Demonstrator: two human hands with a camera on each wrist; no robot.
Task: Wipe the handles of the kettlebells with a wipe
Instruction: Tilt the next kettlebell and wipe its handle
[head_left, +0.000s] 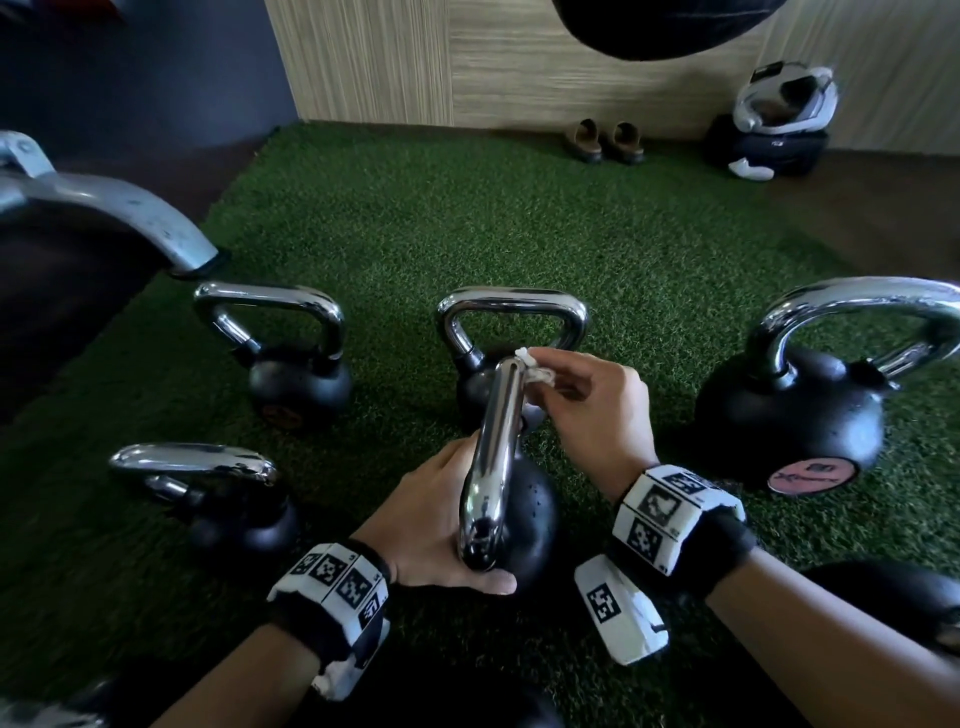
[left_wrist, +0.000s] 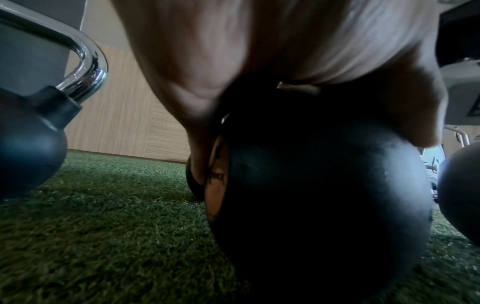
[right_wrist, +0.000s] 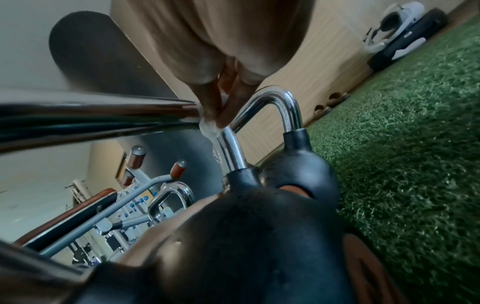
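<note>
Meanwhile left hand grips kettlebell handle; right hand pinches wipe.

Five kettlebells stand on turf; shoes behind by the wall.

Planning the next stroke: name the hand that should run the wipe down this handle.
Right. The right hand already pinches the wipe against the far end of the chrome handle, while the left hand steadies the kettlebell.
</note>
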